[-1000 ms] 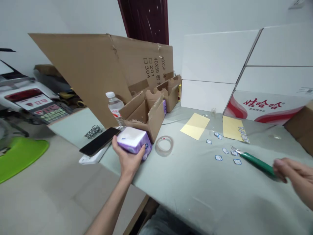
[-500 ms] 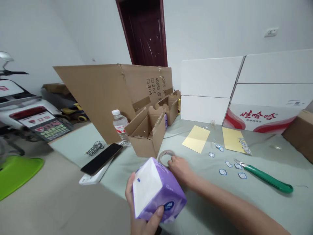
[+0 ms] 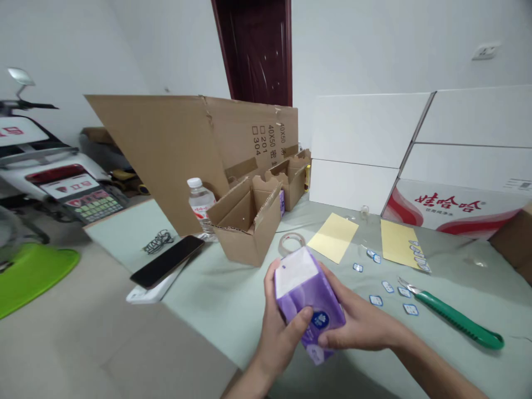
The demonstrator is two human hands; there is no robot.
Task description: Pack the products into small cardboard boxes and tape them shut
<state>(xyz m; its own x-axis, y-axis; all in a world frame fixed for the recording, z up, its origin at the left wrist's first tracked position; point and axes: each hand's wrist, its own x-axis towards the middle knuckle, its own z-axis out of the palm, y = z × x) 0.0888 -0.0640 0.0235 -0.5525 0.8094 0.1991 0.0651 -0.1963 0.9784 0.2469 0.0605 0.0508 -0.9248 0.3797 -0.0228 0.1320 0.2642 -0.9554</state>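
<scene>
Both hands on a purple-and-white tissue pack point(image 3: 310, 302), held up over the counter point(image 3: 220, 316), tilted, white end up and pointing away, lower corner sticking out below the hands. Grip is firm and two-handed, pack clenched between the palms. Left hand point(image 3: 276, 346) is on the pack's near left side, its thumb point(image 3: 305, 317) across the purple face just beside the round blue logo. Right hand point(image 3: 359, 330) comes in from the right, fingers point(image 3: 332, 339) wrapped over the lower right of the pack, just under the logo. Neither hand holds anything else. Just past the pack's top end, a roll of clear tape point(image 3: 291, 242) lies flat on the counter. Left of that stands an open cardboard box insert point(image 3: 245, 235), with a second one point(image 3: 293, 185) behind it and a water bottle point(image 3: 200, 202) beside it. A black smartphone point(image 3: 166, 261) lies further left, on a white item. To the right are two yellow sheets point(image 3: 332, 237), small blue-edged labels point(image 3: 386, 286) scattered about, and a green utility knife point(image 3: 455, 320) lying well apart from the right hand. Large flat cardboard point(image 3: 153, 155) and white cartons point(image 3: 366, 130) stand along the back.
</scene>
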